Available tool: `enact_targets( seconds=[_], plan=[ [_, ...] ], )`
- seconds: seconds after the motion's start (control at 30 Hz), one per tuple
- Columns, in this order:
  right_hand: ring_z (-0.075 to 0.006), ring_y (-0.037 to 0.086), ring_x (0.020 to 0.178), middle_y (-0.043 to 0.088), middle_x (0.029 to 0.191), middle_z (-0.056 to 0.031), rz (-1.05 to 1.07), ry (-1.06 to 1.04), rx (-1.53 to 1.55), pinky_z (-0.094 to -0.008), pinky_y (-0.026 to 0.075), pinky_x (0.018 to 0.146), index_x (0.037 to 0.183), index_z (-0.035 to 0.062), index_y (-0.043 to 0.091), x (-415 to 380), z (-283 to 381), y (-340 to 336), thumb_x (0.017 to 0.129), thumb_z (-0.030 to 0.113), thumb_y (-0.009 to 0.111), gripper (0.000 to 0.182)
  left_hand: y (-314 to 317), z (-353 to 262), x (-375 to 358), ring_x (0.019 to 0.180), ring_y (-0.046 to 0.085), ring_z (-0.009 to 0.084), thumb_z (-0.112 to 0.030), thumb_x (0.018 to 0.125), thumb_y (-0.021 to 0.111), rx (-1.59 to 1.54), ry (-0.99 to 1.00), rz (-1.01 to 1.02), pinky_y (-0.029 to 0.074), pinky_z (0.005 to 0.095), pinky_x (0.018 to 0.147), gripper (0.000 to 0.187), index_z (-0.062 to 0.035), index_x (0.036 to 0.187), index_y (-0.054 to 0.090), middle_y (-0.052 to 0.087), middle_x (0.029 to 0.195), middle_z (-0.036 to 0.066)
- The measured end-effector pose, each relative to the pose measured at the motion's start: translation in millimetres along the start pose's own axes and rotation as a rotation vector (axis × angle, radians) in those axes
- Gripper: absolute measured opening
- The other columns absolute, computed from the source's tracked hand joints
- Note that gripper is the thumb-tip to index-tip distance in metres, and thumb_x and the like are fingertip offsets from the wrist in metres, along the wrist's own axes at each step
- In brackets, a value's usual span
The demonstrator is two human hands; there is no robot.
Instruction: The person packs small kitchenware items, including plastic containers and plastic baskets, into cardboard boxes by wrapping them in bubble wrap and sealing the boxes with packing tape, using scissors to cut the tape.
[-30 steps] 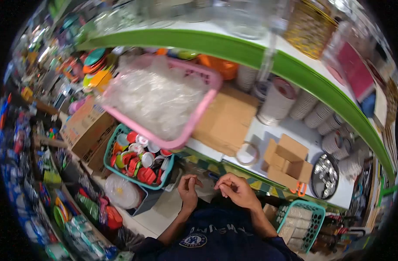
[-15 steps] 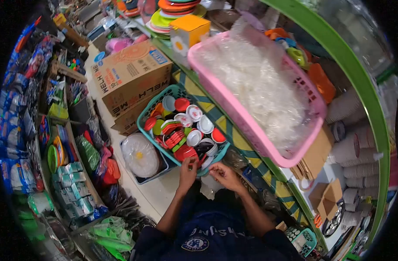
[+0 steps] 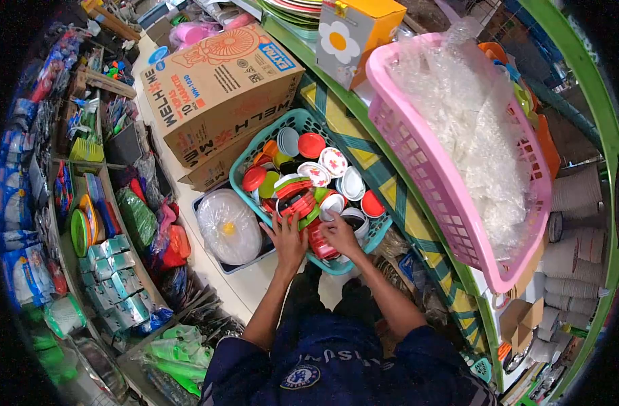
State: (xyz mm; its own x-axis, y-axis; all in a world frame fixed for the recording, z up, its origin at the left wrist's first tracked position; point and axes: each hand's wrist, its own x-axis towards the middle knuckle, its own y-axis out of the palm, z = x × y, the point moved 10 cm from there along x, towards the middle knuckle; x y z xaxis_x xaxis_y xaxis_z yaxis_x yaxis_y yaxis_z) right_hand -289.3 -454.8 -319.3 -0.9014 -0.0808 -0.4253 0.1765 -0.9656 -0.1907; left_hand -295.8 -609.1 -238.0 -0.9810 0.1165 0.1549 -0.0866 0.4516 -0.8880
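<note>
A teal plastic basket in front of me holds a jumble of small bowls and dishes in red, white, green and black. My left hand has its fingers spread at the near edge of a stack of red and black bowls. Over the basket's near side, my right hand has curled fingers beside a white dish and red dishes. Its fingertips are partly hidden, so what they hold cannot be made out. Two flower-patterned dishes lie farther back.
Left of the basket sits a tub with a plastic-wrapped round white item. A large cardboard carton stands behind. On the right, a pink basket of clear plastic wrap rests on a green-edged shelf, near a yellow-and-grey box. Packed goods line the left.
My view has shifted, bringing the basket and carton closer. My left hand has opened and reached forward onto the stacked bowls. My right hand has moved from the basket's near rim in over the dishes.
</note>
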Motion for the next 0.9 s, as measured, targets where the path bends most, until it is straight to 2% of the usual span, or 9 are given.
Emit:
enact_targets(
  seconds=[0.1,0.23,0.33,0.4,0.43,0.5,0.6,0.73,0.9],
  plan=[
    [-0.0173,0.070,0.083,0.069,0.101,-0.0143,-0.090,-0.084,-0.026,-0.0306,0.059,0.067,0.147,0.0046,0.034,15.5,5.6,5.6,0.093,0.013,0.065,0.062,7.4,3.0,3.0,0.138,0.028,0.0432,-0.021,0.080,0.070,0.025,0.009,0.013,0.005,0.0753,0.108,0.058,-0.0043,0.133,0.052,0.048,0.129,0.017],
    [-0.0166,0.070,0.082,0.068,0.104,-0.0169,-0.100,-0.107,0.005,-0.0299,0.058,0.067,0.146,0.0072,0.039,34.8,1.5,18.3,0.093,0.012,0.065,0.059,14.0,4.7,3.0,0.138,0.029,0.0444,-0.023,0.079,0.071,0.050,-0.004,0.045,0.004,0.0767,0.107,0.060,-0.0039,0.134,0.052,0.048,0.130,0.017],
    [-0.0207,0.070,0.083,0.067,0.107,-0.0192,-0.161,-0.116,-0.121,-0.0318,0.058,0.068,0.139,0.0085,0.048,39.7,12.7,20.4,0.092,0.020,0.067,0.053,16.4,5.1,4.1,0.138,0.029,0.0453,-0.023,0.079,0.071,0.070,0.009,0.067,0.004,0.0777,0.106,0.062,-0.0043,0.135,0.051,0.048,0.132,0.017],
    [-0.0280,0.070,0.088,0.067,0.107,-0.0208,-0.322,-0.171,-0.220,-0.0361,0.056,0.073,0.131,0.0080,0.055,36.2,28.9,9.8,0.089,0.032,0.070,0.051,16.7,4.5,4.0,0.137,0.031,0.0453,-0.024,0.079,0.071,0.089,0.012,0.078,0.004,0.0779,0.106,0.063,-0.0048,0.136,0.050,0.048,0.134,0.017],
    [-0.0280,0.070,0.088,0.067,0.107,-0.0208,-0.322,-0.169,-0.219,-0.0361,0.056,0.073,0.131,0.0080,0.055,36.7,33.6,11.1,0.089,0.032,0.070,0.051,16.0,5.3,4.6,0.137,0.031,0.0453,-0.024,0.079,0.071,0.089,0.011,0.080,0.004,0.0779,0.106,0.063,-0.0048,0.136,0.050,0.048,0.134,0.017],
    [-0.0345,0.068,0.095,0.067,0.107,-0.0212,-0.340,-0.097,-0.106,-0.0400,0.053,0.080,0.124,0.0078,0.057,36.7,35.1,9.9,0.086,0.042,0.072,0.054,16.6,6.5,5.7,0.137,0.031,0.0453,-0.024,0.079,0.071,0.059,0.016,0.107,0.003,0.0781,0.106,0.063,-0.0051,0.136,0.050,0.048,0.134,0.017],
    [-0.0403,0.063,0.104,0.064,0.112,-0.0236,-0.330,-0.024,-0.125,-0.0449,0.049,0.087,0.121,0.0008,0.055,35.2,47.7,9.4,0.086,0.041,0.071,0.055,13.0,7.3,8.3,0.137,0.031,0.0444,-0.024,0.079,0.071,0.031,0.018,0.097,0.002,0.0782,0.106,0.063,-0.0058,0.136,0.050,0.048,0.133,0.017],
    [-0.0405,0.063,0.104,0.064,0.111,-0.0230,-0.357,-0.015,-0.091,-0.0447,0.049,0.087,0.120,0.0020,0.055,40.5,41.9,10.6,0.085,0.042,0.072,0.055,15.0,9.9,11.3,0.139,0.029,0.0429,-0.028,0.082,0.069,0.038,0.034,0.135,0.003,0.0773,0.106,0.066,-0.0077,0.140,0.046,0.045,0.135,0.018],
    [-0.0381,0.063,0.104,0.065,0.112,-0.0212,-0.400,-0.041,-0.077,-0.0431,0.049,0.088,0.119,0.0036,0.058,39.9,37.2,9.4,0.084,0.041,0.073,0.053,9.8,3.7,12.3,0.141,0.028,0.0409,-0.030,0.078,0.073,0.030,0.058,0.134,0.002,0.0770,0.106,0.069,-0.0062,0.138,0.048,0.046,0.134,0.020]
  ],
)
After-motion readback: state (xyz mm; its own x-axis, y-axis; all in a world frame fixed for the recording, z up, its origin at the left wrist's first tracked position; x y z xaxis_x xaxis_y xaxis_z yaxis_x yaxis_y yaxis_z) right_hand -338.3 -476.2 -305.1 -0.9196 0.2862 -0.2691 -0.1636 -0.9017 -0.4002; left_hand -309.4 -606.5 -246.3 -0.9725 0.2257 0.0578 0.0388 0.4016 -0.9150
